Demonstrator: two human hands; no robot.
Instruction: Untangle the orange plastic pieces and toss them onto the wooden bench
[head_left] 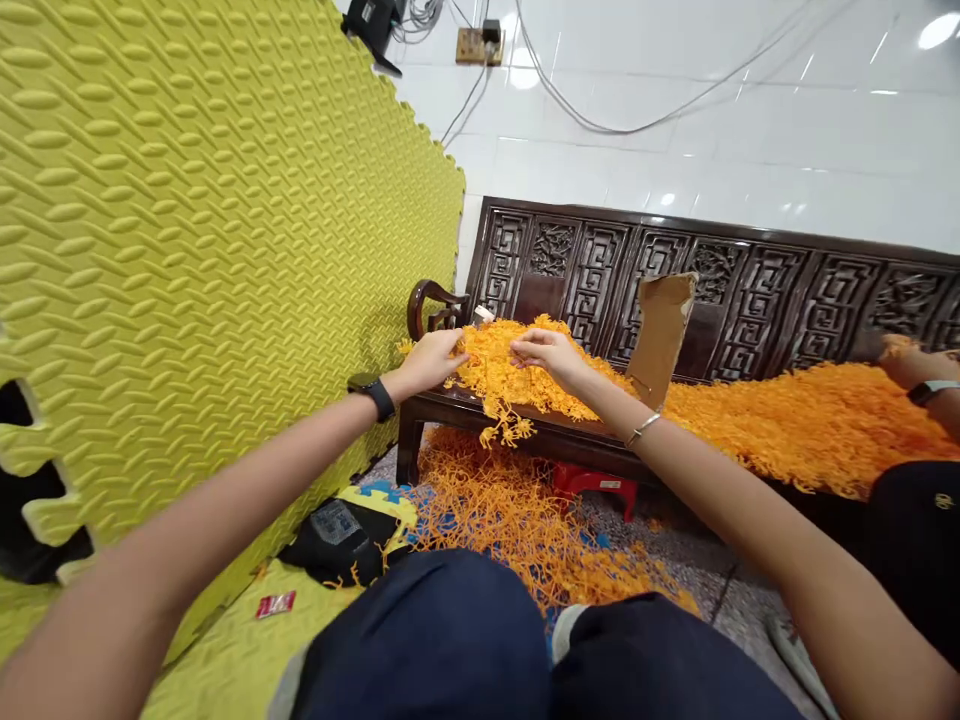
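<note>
A big heap of orange plastic pieces (757, 420) covers the seat of a dark carved wooden bench (585, 270). My left hand (433, 360), with a black watch on its wrist, rests at the left end of the heap, fingers curled round some orange pieces. My right hand (547, 352), with a thin bracelet on its wrist, pinches orange pieces just to the right of it. A strand of orange pieces (510, 425) dangles over the bench's front edge below my hands.
More orange scraps (517, 520) lie on the floor under the bench. Yellow foam mats (187, 230) stand on the left. A cardboard piece (660, 335) leans on the bench back. Another person's hand (911, 362) works at the right. A black bag (341, 535) lies on the floor.
</note>
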